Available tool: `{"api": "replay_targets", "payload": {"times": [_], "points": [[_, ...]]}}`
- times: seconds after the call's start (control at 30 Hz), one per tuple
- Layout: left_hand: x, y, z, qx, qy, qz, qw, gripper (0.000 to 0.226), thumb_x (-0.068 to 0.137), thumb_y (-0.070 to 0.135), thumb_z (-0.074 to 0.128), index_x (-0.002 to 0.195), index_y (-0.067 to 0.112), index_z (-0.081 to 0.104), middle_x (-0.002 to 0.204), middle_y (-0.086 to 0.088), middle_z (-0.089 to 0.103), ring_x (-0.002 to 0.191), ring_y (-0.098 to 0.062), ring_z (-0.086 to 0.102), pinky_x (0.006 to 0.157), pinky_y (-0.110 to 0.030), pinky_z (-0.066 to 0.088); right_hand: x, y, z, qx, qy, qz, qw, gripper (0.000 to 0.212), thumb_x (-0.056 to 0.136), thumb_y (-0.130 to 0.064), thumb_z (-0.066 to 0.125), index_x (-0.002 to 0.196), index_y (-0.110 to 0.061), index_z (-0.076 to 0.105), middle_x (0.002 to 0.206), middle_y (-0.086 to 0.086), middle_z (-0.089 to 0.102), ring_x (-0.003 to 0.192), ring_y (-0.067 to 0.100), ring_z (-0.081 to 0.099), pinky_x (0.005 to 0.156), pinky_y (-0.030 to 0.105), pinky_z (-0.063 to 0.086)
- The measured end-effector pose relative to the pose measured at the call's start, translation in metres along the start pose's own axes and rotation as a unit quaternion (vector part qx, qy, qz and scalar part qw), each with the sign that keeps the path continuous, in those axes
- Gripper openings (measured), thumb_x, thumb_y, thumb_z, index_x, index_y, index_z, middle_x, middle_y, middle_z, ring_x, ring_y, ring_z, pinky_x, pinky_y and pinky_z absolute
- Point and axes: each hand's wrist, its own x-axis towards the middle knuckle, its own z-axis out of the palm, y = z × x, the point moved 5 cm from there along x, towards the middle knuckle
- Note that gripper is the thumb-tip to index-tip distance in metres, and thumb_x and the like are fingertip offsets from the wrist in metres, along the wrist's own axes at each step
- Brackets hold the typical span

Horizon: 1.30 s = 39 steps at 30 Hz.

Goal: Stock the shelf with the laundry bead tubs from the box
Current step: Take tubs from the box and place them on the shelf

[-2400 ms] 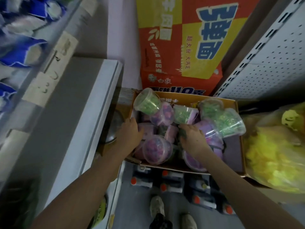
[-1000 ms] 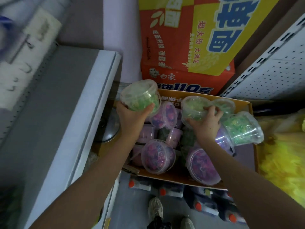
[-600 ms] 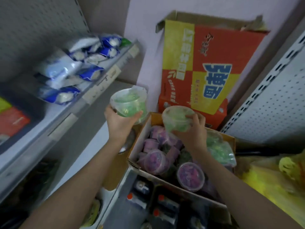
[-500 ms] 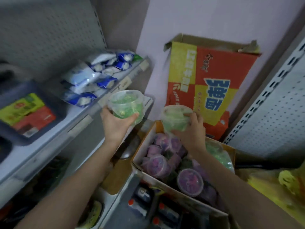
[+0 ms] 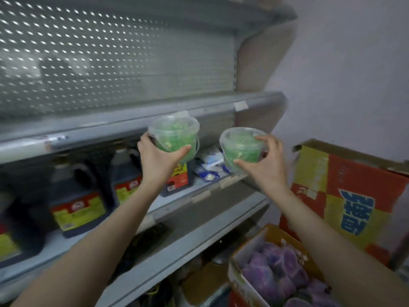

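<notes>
head-worn view, facing forward, close to shelf [image 5: 141, 120] front

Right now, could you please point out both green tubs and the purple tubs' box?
Left green tub [image 5: 173, 137]: head view, side wall.
Right green tub [image 5: 240, 138]: head view, lid.
Purple tubs' box [image 5: 250, 244]: head view, left wall.
</notes>
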Motion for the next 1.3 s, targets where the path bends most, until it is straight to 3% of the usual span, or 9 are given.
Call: {"api": "replay_targets", "payload": {"times": [0.13, 0.33, 0.57, 0.67, 0.8, 1.0, 1.13, 1.23, 1.3], "points": [[0.026, 0.01, -0.078, 0.015, 0.064, 0.02, 0.998, 0.089, 0.05, 0.055, 0.084, 0.119, 0.018, 0.042, 0.122, -0.003, 0.048, 0.114, -0.019, 0.05, 0.098, -0.04, 0.047, 0.011, -0.067, 0.035, 0.055, -0.001, -0.049, 0.997, 0.07, 0.052, -0.035, 0.088, 0.112, -0.029, 0.051, 0.126, -0.005, 0.042, 0.102, 0.014, 0.053, 0.092, 0.045, 0.048], [0.061, 0.009, -0.185, 0.05, 0.144, 0.031, 0.988, 0.1, 0.051, 0.05, 0.085, 0.131, 0.013, 0.038, 0.126, -0.003, 0.044, 0.116, -0.017, 0.049, 0.101, -0.037, 0.045, 0.022, -0.157, 0.111, 0.111, -0.039, -0.093, 0.989, 0.069, 0.055, -0.034, 0.088, 0.114, -0.029, 0.051, 0.128, -0.005, 0.042, 0.103, 0.01, 0.048, 0.091, 0.035, 0.049], [0.111, -0.018, -0.274, 0.141, 0.19, 0.009, 0.972, 0.104, 0.041, 0.072, 0.076, 0.124, 0.017, 0.045, 0.121, -0.001, 0.054, 0.112, -0.021, 0.054, 0.094, -0.044, 0.05, 0.031, -0.243, 0.21, 0.154, -0.073, -0.133, 0.976, 0.07, 0.055, -0.038, 0.087, 0.113, -0.031, 0.049, 0.126, -0.008, 0.043, 0.1, 0.012, 0.051, 0.091, 0.042, 0.049], [0.131, -0.034, -0.287, 0.133, 0.177, 0.005, 0.975, 0.091, 0.044, 0.064, 0.08, 0.116, 0.017, 0.05, 0.115, -0.001, 0.062, 0.107, -0.019, 0.058, 0.09, -0.04, 0.052, 0.036, -0.264, 0.249, 0.16, -0.087, -0.138, 0.974, 0.07, 0.054, -0.038, 0.087, 0.112, -0.032, 0.049, 0.125, -0.007, 0.045, 0.096, 0.01, 0.051, 0.09, 0.039, 0.049], [0.15, -0.052, -0.282, 0.152, 0.139, 0.01, 0.979, 0.069, 0.061, 0.045, 0.083, 0.114, 0.014, 0.053, 0.111, 0.0, 0.064, 0.102, -0.017, 0.061, 0.086, -0.035, 0.052, 0.044, -0.277, 0.292, 0.165, -0.102, -0.137, 0.971, 0.07, 0.057, -0.037, 0.087, 0.115, -0.028, 0.049, 0.128, -0.006, 0.044, 0.098, 0.011, 0.051, 0.092, 0.033, 0.046], [0.168, -0.066, -0.282, 0.238, 0.107, 0.024, 0.965, 0.049, 0.075, 0.044, 0.073, 0.105, 0.007, 0.064, 0.1, -0.007, 0.07, 0.095, -0.024, 0.065, 0.083, -0.038, 0.053, 0.052, -0.263, 0.315, 0.112, -0.119, -0.141, 0.976, 0.07, 0.078, -0.036, 0.072, 0.14, -0.023, 0.04, 0.15, 0.003, 0.035, 0.138, 0.019, 0.032, 0.112, 0.043, 0.029], [0.159, -0.068, -0.283, 0.26, 0.117, 0.014, 0.958, 0.062, 0.068, 0.055, 0.069, 0.1, 0.003, 0.064, 0.098, -0.014, 0.068, 0.099, -0.031, 0.06, 0.085, -0.041, 0.052, 0.044, -0.248, 0.301, 0.096, -0.129, -0.136, 0.978, 0.066, 0.081, -0.027, 0.07, 0.14, -0.022, 0.041, 0.146, 0.002, 0.039, 0.135, 0.02, 0.036, 0.111, 0.043, 0.031], [0.144, -0.062, -0.281, 0.29, 0.112, -0.005, 0.95, 0.052, 0.076, 0.043, 0.071, 0.1, -0.002, 0.063, 0.101, -0.019, 0.064, 0.103, -0.031, 0.052, 0.082, -0.032, 0.041, 0.036, -0.233, 0.281, 0.094, -0.119, -0.131, 0.98, 0.059, 0.082, -0.022, 0.068, 0.136, -0.02, 0.046, 0.139, 0.003, 0.046, 0.129, 0.021, 0.042, 0.108, 0.043, 0.034], [0.127, -0.052, -0.276, 0.299, 0.111, -0.012, 0.948, 0.054, 0.081, 0.039, 0.069, 0.112, -0.004, 0.058, 0.114, -0.022, 0.056, 0.11, -0.03, 0.046, 0.083, -0.029, 0.034, 0.031, -0.219, 0.268, 0.09, -0.125, -0.125, 0.98, 0.055, 0.083, -0.02, 0.066, 0.134, -0.019, 0.046, 0.138, 0.003, 0.047, 0.128, 0.021, 0.043, 0.108, 0.042, 0.034]]}}
